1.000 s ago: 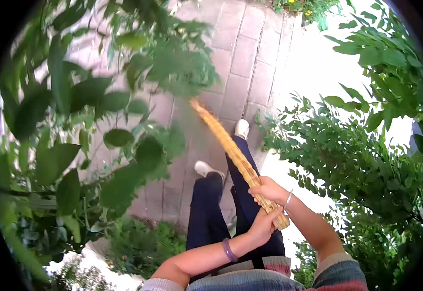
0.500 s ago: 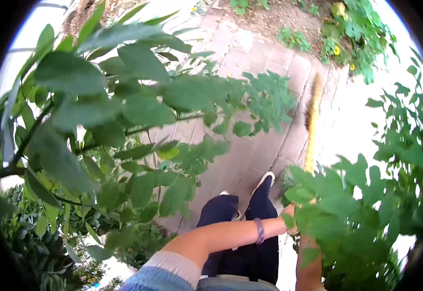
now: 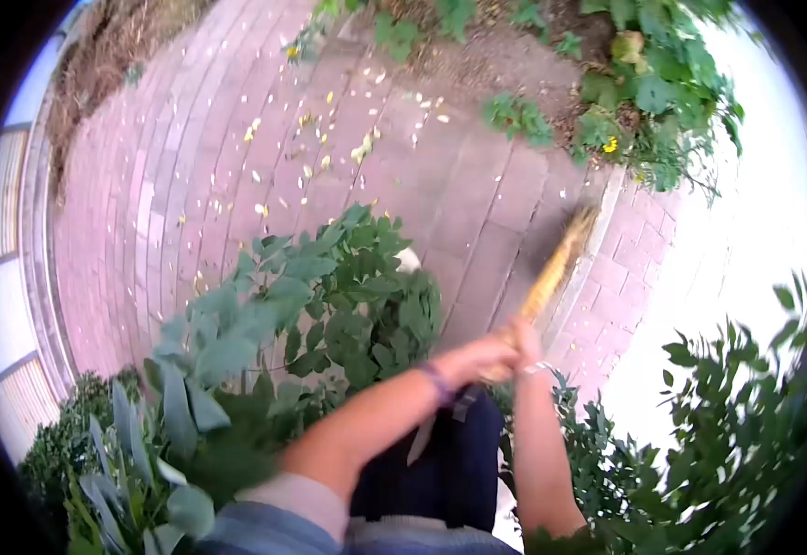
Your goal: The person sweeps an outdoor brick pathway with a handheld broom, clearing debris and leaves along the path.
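With both hands I grip the yellowish handle of a broom [image 3: 551, 276], which points forward and to the right. Its dark bristle end lies low over the paving beside a raised edging strip. My left hand [image 3: 485, 358], below a purple bracelet, is closed round the handle. Right beside it, my right hand [image 3: 525, 342] is closed on the same handle, with a thin light band at that wrist. Motion blurs the fingers of both hands a little, and the near end of the handle is hidden by my hands and forearms.
Leafy branches [image 3: 320, 287] stick out over the path just left of my legs. More bushes [image 3: 727, 407] stand at the right. Pinkish paving [image 3: 227, 120] strewn with pale petals or leaves stretches ahead. A bed with green plants [image 3: 667, 69] lies at the upper right.
The branches that covered much of the left have dropped lower in view, and more paving shows. Both hands have moved up and left with the broom, whose handle is now more slanted.
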`<control>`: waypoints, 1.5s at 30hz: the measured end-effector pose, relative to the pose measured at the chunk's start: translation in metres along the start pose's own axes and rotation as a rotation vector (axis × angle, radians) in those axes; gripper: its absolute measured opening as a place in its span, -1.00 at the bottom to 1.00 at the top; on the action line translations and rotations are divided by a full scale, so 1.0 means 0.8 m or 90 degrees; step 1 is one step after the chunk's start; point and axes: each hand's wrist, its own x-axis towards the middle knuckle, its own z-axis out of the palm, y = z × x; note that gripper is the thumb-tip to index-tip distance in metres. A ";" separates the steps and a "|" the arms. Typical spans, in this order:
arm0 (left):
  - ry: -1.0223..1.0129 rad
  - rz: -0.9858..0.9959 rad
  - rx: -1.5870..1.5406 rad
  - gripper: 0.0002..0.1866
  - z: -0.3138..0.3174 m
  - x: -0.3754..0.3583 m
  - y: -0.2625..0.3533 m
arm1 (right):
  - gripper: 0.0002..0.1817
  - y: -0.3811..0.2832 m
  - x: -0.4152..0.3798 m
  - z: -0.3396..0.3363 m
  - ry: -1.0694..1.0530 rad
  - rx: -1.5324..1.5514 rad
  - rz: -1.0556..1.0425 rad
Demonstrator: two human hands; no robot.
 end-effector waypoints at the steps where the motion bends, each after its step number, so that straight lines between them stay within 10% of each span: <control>1: 0.033 -0.009 -0.032 -0.93 -0.065 0.004 -0.013 | -0.84 -0.020 -0.052 0.076 -0.017 -0.030 -0.012; 11: 0.395 0.087 -0.089 -0.67 -0.220 -0.279 0.197 | -0.83 -0.085 -0.156 0.498 -0.350 -0.084 0.088; 19: 0.493 0.338 -0.071 -0.58 -0.133 -0.258 0.189 | -0.72 -0.183 -0.184 0.523 -0.364 -0.221 0.066; 28: 0.218 0.355 -0.545 -0.58 -0.065 -0.185 0.304 | -0.80 -0.310 -0.146 0.544 -0.407 -0.609 0.022; 45: 0.206 0.466 -1.306 -0.77 0.038 -0.015 0.505 | -0.80 -0.414 0.030 0.480 -0.471 -1.314 0.624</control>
